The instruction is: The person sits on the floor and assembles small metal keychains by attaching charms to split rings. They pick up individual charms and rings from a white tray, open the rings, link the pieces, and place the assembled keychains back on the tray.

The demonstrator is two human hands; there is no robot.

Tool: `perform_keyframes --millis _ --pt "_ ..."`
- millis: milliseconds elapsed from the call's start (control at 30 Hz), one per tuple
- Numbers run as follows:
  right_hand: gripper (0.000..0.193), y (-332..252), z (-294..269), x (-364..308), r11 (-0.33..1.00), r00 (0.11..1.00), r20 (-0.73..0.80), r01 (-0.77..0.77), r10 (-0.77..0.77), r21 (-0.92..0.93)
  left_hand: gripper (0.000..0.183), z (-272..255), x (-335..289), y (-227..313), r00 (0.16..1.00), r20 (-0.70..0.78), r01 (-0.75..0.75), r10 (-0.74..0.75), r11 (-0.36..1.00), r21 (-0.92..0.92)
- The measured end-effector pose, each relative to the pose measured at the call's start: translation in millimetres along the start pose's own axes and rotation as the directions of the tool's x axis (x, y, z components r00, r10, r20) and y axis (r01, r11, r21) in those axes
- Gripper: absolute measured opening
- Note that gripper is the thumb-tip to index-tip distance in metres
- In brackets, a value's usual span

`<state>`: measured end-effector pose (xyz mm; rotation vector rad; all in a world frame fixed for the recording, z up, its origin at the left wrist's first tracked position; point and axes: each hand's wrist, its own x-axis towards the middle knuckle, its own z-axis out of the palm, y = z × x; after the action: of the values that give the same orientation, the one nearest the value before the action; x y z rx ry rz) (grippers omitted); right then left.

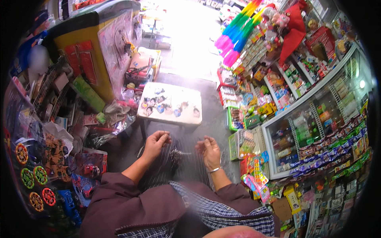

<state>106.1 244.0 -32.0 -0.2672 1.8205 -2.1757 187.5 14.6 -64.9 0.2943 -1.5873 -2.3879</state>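
Note:
My left hand (157,144) is raised in front of my lap, thumb and forefinger pinched together; what sits between them is too small to make out. Across from it, my right hand (210,151), with a silver bracelet (214,169) at the wrist, has its fingers curled, and I cannot make out what they hold. Thin pale strands (189,163) run in the space between and below both hands. Among them shows a small dark and silvery cluster (177,155), blurred. The hands are apart from each other and nearer to me than the white table.
A small white table (178,92) stands ahead, with several small cartoon-figure pieces (151,104) on it. Shelves of packaged snacks (254,99) and a glass-fronted case (313,123) line the right. Boxed toys (87,168) and a wire rack (59,93) crowd the left.

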Motion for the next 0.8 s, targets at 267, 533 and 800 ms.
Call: perform_keyframes --millis 267,533,800 --pt "0.022 21.5 8.7 18.3 0.987 0.999 -0.047 0.014 -0.007 0.157 0.024 -10.7 14.2 -5.8 0.981 -0.111 0.151 -0.157 0.986 -0.067" --pt "0.029 22.0 6.2 27.0 0.896 0.991 0.024 -0.127 0.129 0.425 0.024 -17.8 19.5 0.2 0.954 -0.132 0.276 -0.271 0.961 0.027" --pt "0.028 13.7 -17.1 29.6 0.949 0.973 -0.093 -0.182 0.211 0.257 0.02 -10.5 23.7 -3.4 0.969 -0.047 0.244 -0.241 0.967 0.071"
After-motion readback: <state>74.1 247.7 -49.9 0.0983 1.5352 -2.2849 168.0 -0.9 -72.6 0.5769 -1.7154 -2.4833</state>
